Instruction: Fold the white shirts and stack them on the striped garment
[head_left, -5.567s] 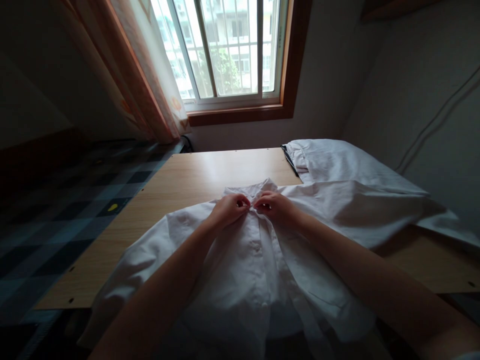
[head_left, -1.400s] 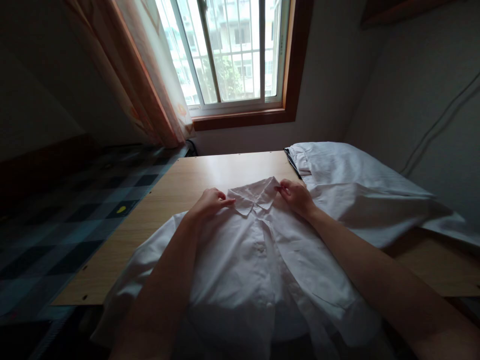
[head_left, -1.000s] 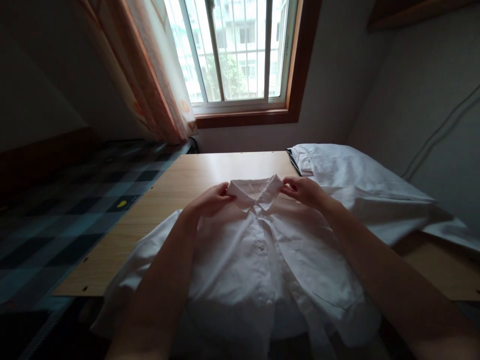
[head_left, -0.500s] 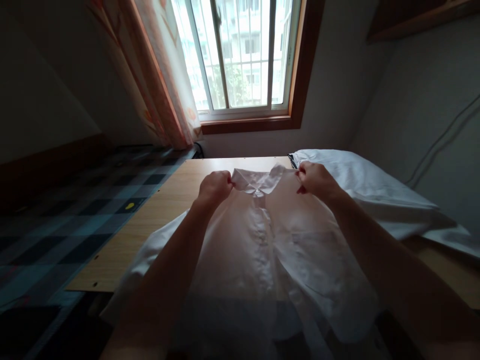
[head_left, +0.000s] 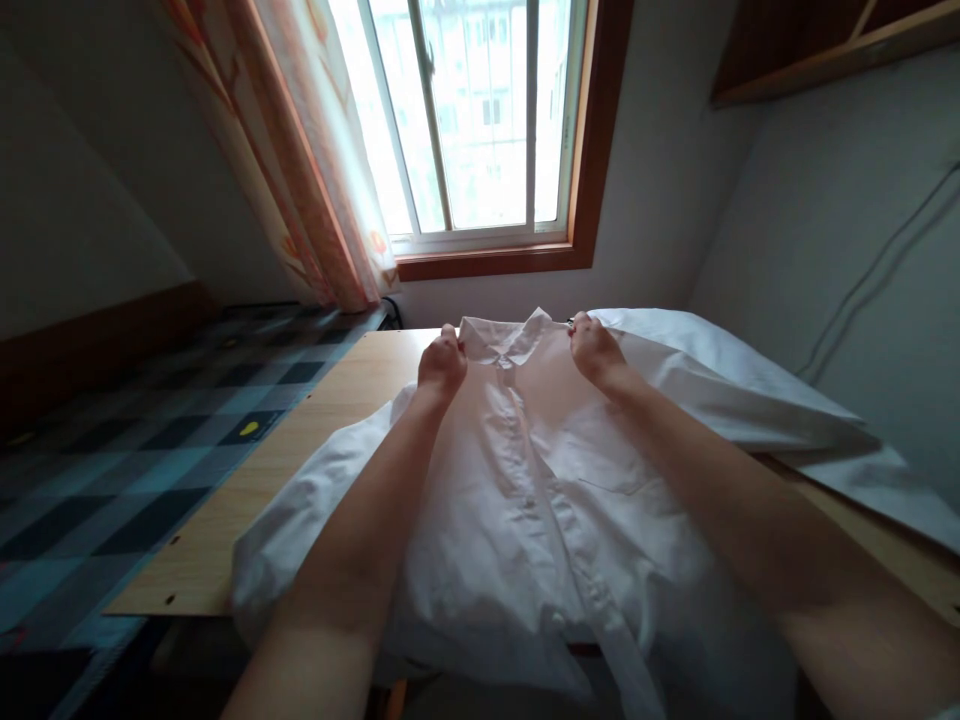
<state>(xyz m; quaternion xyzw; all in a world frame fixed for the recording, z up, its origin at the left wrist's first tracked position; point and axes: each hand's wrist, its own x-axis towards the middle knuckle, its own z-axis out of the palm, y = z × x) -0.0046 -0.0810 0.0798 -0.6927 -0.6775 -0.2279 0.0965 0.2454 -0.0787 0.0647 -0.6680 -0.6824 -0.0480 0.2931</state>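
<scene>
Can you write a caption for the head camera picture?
Both hands, left hand and right hand, grip a white shirt by its shoulders.

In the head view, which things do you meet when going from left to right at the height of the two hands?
Checked blanket → wooden board → left hand → shirt collar → right hand → white cloth → wall cable.

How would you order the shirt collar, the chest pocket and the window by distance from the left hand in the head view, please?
From the left hand, which grips the shirt's shoulder:
1. Shirt collar, just right of it.
2. Chest pocket, lower right.
3. Window, beyond the table.
</scene>
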